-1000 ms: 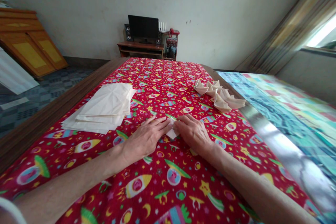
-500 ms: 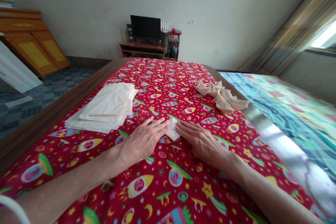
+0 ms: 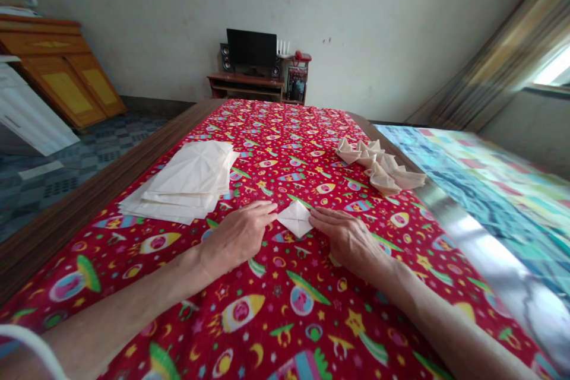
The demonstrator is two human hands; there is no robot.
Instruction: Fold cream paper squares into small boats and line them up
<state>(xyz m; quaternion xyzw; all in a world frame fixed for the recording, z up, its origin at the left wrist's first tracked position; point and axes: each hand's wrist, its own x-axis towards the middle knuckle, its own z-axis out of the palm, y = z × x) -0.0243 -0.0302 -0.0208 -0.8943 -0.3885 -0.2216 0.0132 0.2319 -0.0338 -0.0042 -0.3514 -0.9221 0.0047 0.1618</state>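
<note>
A small folded sheet of pale paper (image 3: 295, 219), diamond-shaped with creases meeting in the middle, lies on the red patterned cloth in front of me. My left hand (image 3: 243, 228) has its fingers pressed together at the paper's left corner. At the opposite corner, the closed fingers of my right hand (image 3: 345, 233) touch the paper. Both thumbs are hidden beneath the hands. A stack of creased cream paper sheets (image 3: 189, 172) sits beyond my left hand. Several folded paper pieces with pointed tips (image 3: 386, 173) stand beyond my right hand.
The red cloth (image 3: 276, 344) covers a brown table (image 3: 154, 151). A bed with a blue patterned cover (image 3: 472, 190) adjoins the right side. By the far wall stand a monitor (image 3: 252, 47) and its desk (image 3: 244, 82). A wooden cabinet (image 3: 66, 77) is at the left.
My hands have moved apart from the middle of the folded paper to its side corners, so more of it shows. My left fingers, spread before, are now together.
</note>
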